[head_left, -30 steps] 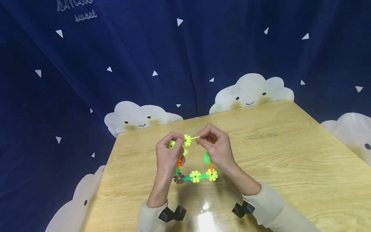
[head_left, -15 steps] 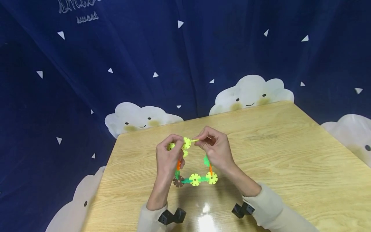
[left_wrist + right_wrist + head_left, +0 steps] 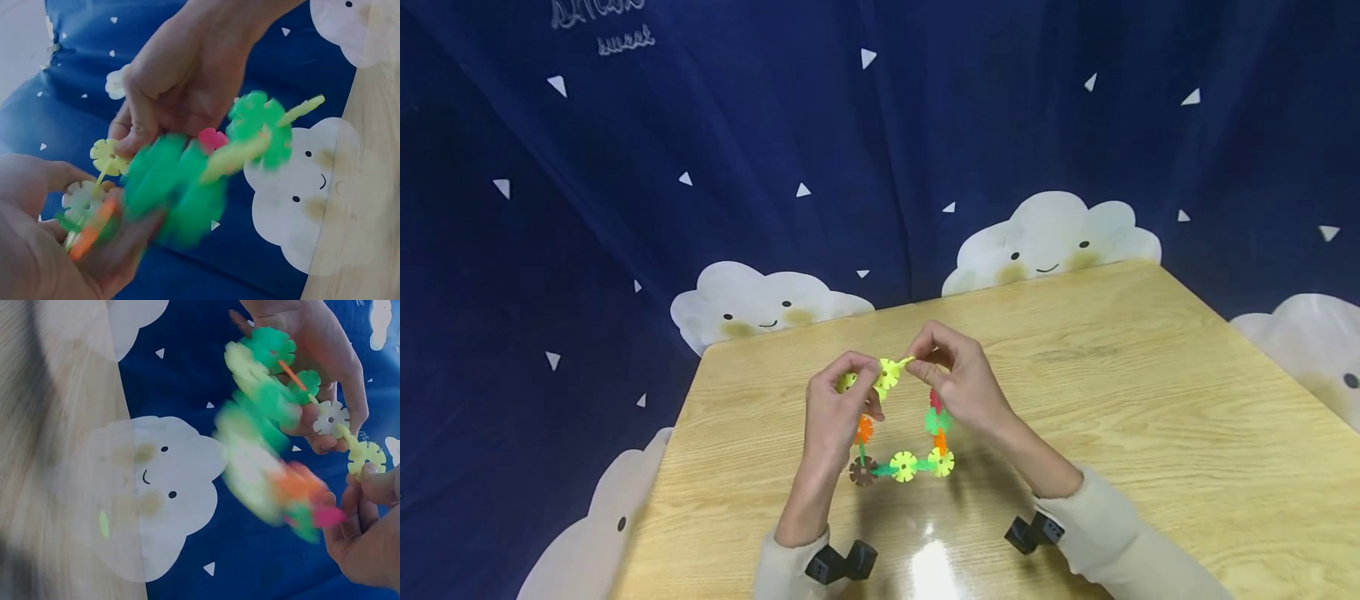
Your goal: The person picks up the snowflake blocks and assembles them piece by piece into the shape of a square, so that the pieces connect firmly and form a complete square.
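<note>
Interlocking flower-shaped plastic discs form a chain held up between both hands. My left hand pinches its upper left part, near a whitish disc. My right hand pinches a yellow disc between thumb and finger; that disc joins the whitish one. Below the hands hangs the rest of the chain: an orange disc, a brown disc, a yellow-green disc and a green disc. A red disc shows just under my right hand. Both wrist views blur the hanging part.
The wooden table lies beneath the hands. Behind it hangs a dark blue curtain with white triangles and smiling clouds. Black cameras sit on both wrists over light sleeves.
The hanging chain has swung and twisted, and the red disc has come into sight under my right hand. My left hand has shifted slightly down; both hands keep their pinch.
</note>
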`<control>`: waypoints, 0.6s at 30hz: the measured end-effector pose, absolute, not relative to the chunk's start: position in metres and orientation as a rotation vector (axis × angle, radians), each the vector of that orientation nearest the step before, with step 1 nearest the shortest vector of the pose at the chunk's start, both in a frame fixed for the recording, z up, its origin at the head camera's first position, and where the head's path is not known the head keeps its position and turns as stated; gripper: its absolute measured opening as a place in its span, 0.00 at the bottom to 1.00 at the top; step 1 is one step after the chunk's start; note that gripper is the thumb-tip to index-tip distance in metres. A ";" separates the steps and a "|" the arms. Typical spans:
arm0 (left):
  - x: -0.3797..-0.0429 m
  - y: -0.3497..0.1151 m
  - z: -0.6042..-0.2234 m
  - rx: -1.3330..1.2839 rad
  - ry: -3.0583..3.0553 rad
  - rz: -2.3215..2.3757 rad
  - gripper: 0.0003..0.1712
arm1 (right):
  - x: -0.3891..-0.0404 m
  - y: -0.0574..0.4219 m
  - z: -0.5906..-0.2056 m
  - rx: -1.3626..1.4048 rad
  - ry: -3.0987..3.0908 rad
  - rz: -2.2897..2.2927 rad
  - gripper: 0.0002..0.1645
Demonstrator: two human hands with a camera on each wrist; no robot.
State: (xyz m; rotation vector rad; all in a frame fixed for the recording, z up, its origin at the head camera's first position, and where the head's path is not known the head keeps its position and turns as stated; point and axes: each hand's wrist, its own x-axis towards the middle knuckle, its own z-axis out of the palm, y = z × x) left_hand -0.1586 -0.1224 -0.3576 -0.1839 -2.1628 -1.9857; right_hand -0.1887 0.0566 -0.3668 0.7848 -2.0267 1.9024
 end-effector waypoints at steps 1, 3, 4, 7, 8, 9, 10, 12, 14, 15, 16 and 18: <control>-0.159 -0.124 -0.357 -0.201 -2.174 -1.974 0.07 | -0.190 0.057 -0.368 0.781 -2.043 1.904 0.09; -0.159 -0.126 -0.357 -0.234 -2.185 -1.983 0.06 | -0.191 0.057 -0.368 0.770 -2.064 1.916 0.08; -0.160 -0.126 -0.357 -0.252 -2.186 -1.992 0.06 | -0.192 0.057 -0.368 0.768 -2.068 1.922 0.07; -0.160 -0.126 -0.356 -0.283 -2.197 -2.012 0.08 | -0.193 0.055 -0.369 0.759 -2.076 1.943 0.07; -0.160 -0.126 -0.355 -0.289 -2.201 -2.017 0.09 | -0.193 0.055 -0.369 0.756 -2.078 1.948 0.08; -0.160 -0.125 -0.354 -0.290 -2.211 -2.016 0.11 | -0.192 0.054 -0.369 0.754 -2.082 1.952 0.08; -0.159 -0.125 -0.354 -0.293 -2.220 -2.010 0.11 | -0.192 0.053 -0.369 0.753 -2.090 1.950 0.08; -0.159 -0.124 -0.353 -0.302 -2.238 -2.000 0.13 | -0.192 0.052 -0.369 0.759 -2.105 1.941 0.08; -0.158 -0.124 -0.352 -0.314 -2.248 -1.996 0.14 | -0.192 0.051 -0.369 0.769 -2.119 1.928 0.07; -0.158 -0.124 -0.352 -0.319 -2.248 -1.994 0.13 | -0.192 0.050 -0.369 0.778 -2.124 1.915 0.07; -0.157 -0.124 -0.352 -0.321 -2.245 -1.992 0.13 | -0.193 0.050 -0.369 0.787 -2.129 1.903 0.07; -0.157 -0.124 -0.353 -0.312 -2.236 -1.981 0.11 | -0.194 0.051 -0.369 0.801 -2.132 1.893 0.07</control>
